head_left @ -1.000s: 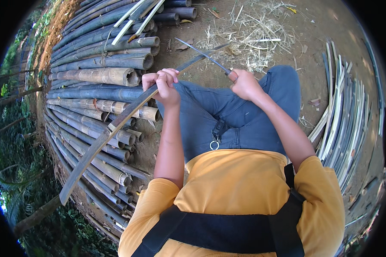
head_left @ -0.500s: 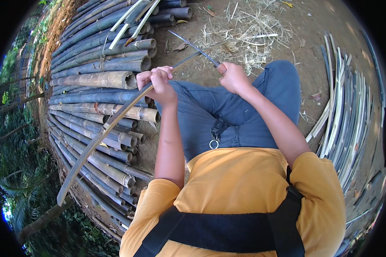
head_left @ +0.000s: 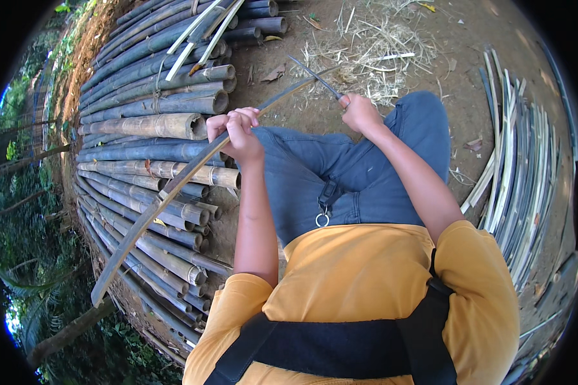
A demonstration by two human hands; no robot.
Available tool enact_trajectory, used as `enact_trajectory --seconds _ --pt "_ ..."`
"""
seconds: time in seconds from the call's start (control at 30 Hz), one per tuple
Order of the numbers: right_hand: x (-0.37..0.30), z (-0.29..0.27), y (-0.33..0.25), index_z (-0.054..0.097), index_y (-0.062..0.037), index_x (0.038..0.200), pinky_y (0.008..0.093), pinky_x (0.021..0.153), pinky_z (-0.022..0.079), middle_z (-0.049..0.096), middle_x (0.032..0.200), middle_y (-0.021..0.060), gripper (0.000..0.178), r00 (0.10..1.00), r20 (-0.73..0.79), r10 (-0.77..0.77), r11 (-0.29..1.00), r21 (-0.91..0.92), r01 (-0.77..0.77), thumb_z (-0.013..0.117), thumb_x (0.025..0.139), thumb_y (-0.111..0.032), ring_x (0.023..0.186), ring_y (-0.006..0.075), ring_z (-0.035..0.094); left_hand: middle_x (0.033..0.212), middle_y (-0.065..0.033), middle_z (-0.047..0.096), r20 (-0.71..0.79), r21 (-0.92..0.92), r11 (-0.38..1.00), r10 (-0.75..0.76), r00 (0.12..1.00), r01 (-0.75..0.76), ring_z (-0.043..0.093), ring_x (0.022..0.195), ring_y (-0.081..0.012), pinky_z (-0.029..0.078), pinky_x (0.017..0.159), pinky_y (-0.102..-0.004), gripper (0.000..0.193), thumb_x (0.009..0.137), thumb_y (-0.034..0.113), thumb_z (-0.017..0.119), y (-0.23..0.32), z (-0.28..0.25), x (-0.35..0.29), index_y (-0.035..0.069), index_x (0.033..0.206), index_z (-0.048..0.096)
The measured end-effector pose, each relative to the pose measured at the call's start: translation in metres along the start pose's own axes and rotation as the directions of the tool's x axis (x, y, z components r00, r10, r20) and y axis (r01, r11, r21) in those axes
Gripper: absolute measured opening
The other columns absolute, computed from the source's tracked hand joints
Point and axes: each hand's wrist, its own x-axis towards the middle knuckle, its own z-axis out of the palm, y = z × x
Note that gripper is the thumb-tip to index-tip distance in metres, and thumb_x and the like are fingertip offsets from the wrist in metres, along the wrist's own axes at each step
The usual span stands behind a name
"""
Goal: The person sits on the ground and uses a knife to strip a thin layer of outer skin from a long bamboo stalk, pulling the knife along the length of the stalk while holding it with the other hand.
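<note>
My left hand is closed round a long split bamboo strip. The strip slants from the lower left, past my left forearm, up to the shavings ahead of me. My right hand grips the handle of a knife. The narrow dark blade points up and left, crossing the strip close to its far end. Whether the edge bites into the strip is too small to tell. Both hands are above my crossed legs in blue-grey trousers.
Stacked bamboo poles fill the left side, with a few pale strips lying on top. Curly shavings cover the dirt ahead. At my right lies a long bundle of split bamboo strips. Dark greenery borders the far left.
The knife and my right hand have shifted a little to the right, toward the strip's far end. My left hand keeps its hold; the strip's far part sits slightly differently.
</note>
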Motion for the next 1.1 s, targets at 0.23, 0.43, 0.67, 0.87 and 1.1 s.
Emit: enact_trajectory --seconds 0.23,0.43,0.67,0.87,1.1 --pt "0.005 0.008 0.008 0.064 -0.0044 0.102 0.0506 0.081 0.051 0.07 0.099 0.0241 0.021 1.0 0.009 -0.027 1.0 -0.004 0.027 0.055 0.096 -0.022 0.097 0.0423 0.067 0.053 -0.0036 0.037 -0.058 -0.031 0.999 -0.022 0.998 0.02 0.046 0.05 -0.0175 0.055 0.066 -0.0451 0.014 0.09 -0.005 0.04 0.0 -0.003 0.002 0.007 0.087 0.034" --pt "0.017 0.02 0.021 0.064 -0.0041 0.097 0.0512 0.081 0.05 0.069 0.095 0.0251 0.019 0.994 0.009 -0.105 0.994 0.025 0.105 0.055 0.096 -0.021 0.094 0.0437 0.066 0.054 -0.0038 0.038 -0.066 0.013 1.0 -0.026 0.997 0.027 0.047 0.051 -0.0173 0.056 0.067 -0.045 0.014 0.093 -0.004 0.041 -0.004 -0.013 0.007 0.007 0.087 0.034" --pt "0.021 0.015 0.02 0.062 -0.0025 0.09 0.051 0.075 0.049 0.068 0.087 0.0243 0.016 0.997 -0.027 -0.069 0.996 0.06 0.07 0.059 0.088 -0.018 0.087 0.0453 0.065 0.056 -0.0045 0.042 -0.143 0.061 0.997 -0.027 0.989 0.036 0.05 0.053 -0.0171 0.057 0.068 -0.0448 0.018 0.098 -0.001 0.046 -0.002 0.001 0.013 0.007 0.086 0.036" --pt "-0.007 0.03 0.005 0.06 -0.0032 0.089 0.0499 0.073 0.048 0.066 0.083 0.0231 0.012 0.991 -0.098 -0.092 0.975 0.194 0.11 0.062 0.082 -0.013 0.084 0.0448 0.065 0.062 -0.0055 0.048 -0.158 0.135 0.991 0.02 0.987 0.001 0.057 0.06 -0.0196 0.058 0.075 -0.0435 0.027 0.101 0.024 0.062 -0.001 0.006 0.011 0.004 0.092 0.046" --pt "0.011 0.029 0.011 0.061 -0.0038 0.09 0.0498 0.075 0.049 0.068 0.085 0.0232 0.013 0.995 -0.087 -0.042 0.982 0.181 0.057 0.061 0.084 -0.015 0.086 0.0443 0.065 0.075 -0.0082 0.065 -0.064 0.217 0.976 0.021 0.998 -0.007 0.071 0.077 -0.0235 0.058 0.08 -0.0383 0.031 0.098 0.027 0.066 0.0 -0.007 0.019 -0.003 0.105 0.062"
